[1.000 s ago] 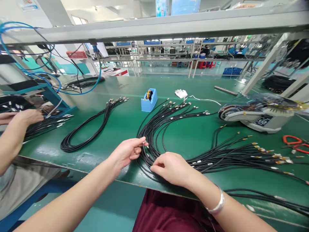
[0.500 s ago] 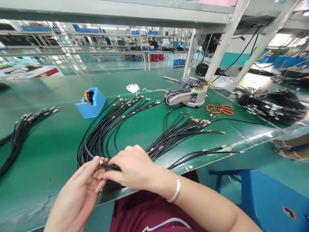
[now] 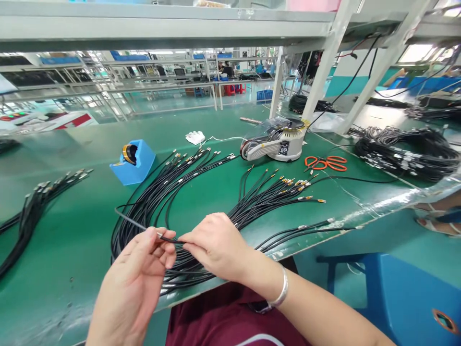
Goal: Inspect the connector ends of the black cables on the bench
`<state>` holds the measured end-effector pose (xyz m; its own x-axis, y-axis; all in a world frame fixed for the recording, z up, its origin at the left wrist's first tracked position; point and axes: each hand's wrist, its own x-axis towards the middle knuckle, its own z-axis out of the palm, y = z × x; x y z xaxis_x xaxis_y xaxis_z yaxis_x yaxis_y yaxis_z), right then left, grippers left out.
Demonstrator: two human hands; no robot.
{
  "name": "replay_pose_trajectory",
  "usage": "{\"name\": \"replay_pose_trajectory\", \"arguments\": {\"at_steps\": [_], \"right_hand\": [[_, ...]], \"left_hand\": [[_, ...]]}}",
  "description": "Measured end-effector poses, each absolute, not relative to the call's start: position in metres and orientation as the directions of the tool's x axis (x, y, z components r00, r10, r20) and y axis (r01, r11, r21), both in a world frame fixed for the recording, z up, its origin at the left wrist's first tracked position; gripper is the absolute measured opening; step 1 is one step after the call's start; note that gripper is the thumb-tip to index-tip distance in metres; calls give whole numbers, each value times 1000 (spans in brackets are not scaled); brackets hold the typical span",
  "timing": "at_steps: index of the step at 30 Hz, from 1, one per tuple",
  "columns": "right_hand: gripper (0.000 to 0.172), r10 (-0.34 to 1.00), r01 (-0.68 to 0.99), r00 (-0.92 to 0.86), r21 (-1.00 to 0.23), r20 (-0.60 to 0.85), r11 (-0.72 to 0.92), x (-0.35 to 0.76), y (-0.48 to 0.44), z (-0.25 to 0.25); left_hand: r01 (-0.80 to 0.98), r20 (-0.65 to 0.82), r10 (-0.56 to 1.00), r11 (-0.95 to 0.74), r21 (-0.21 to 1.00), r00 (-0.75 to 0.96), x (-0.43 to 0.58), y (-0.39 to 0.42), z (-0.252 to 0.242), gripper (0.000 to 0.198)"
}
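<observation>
- A single black cable [image 3: 169, 239] is pinched between the left hand [image 3: 131, 283] and the right hand [image 3: 216, 247]; a straight length of it is stretched out toward the upper left, and a metal tip is seen at the left hand's fingers.
- Neither hand is released; the cable is clenched by the curled fingers of the left hand and by the closed fingertips of the right hand.
- A silver bracelet [image 3: 279, 288] is worn on the right wrist; a dark red shirt [image 3: 216, 322] is seen below the hands.
- The held cable is kept above a bundle of black cables [image 3: 154, 216], which is laid on a green workbench [image 3: 72, 240]; metal-tipped ends are fanned toward the back.
- A second fanned bundle [image 3: 273, 197] is placed just to the right; a third bundle [image 3: 36, 206] is placed well to the left.
- A blue tape dispenser [image 3: 132, 162], white gloves [image 3: 195, 137], a grey tape machine [image 3: 275, 146] and orange-handled scissors [image 3: 326, 163] are placed further back; a black cable coil [image 3: 406, 154] is piled at the right.
</observation>
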<state>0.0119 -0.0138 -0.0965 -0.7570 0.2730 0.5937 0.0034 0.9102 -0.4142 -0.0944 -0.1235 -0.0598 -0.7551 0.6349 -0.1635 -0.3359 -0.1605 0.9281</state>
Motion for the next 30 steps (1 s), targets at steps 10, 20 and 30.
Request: {"name": "replay_pose_trajectory", "arguments": {"at_steps": [10,20,30], "right_hand": [[11,646,231,-535,-641,545,732,86,15,-102],[20,608,367,-693,-536,387,760,102,39,-139],[16,695,417,-523,-563,493,714,92,36,-143]], "left_hand": [[-338,-276,627,22,941,-729,-91,-123,-98,35],[-340,-215,706,-39,940,-675,-86,-123,-98,27],[-347,-258,688,8,938,-679,-89,-121,-93,38]]}}
